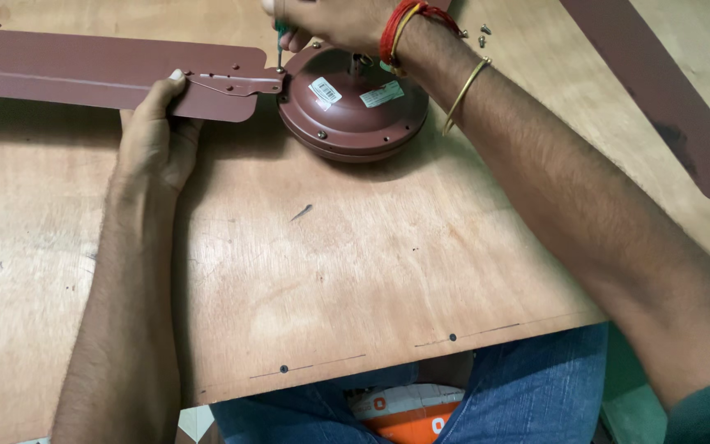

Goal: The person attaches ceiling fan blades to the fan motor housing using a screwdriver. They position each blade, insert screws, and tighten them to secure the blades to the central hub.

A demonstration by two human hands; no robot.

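A round brown ceiling fan motor (353, 111) lies on a plywood table (355, 271). A long brown fan blade (84, 70) reaches left from it, its bracket (236, 83) meeting the motor's edge. My left hand (158, 136) presses down on the blade's near edge beside the bracket. At the top edge, partly cut off, my right hand (330, 20) grips a screwdriver (280, 45) with a green handle; its tip stands upright on the bracket where it joins the motor. Red threads and a thin gold bangle circle my right wrist.
A second brown fan blade (667, 99) lies diagonally at the top right. A few loose screws (481, 34) rest on the table beyond my right wrist. The table's near edge runs above my jeans-covered knees (527, 395). An orange and white object (404, 415) sits on the floor below.
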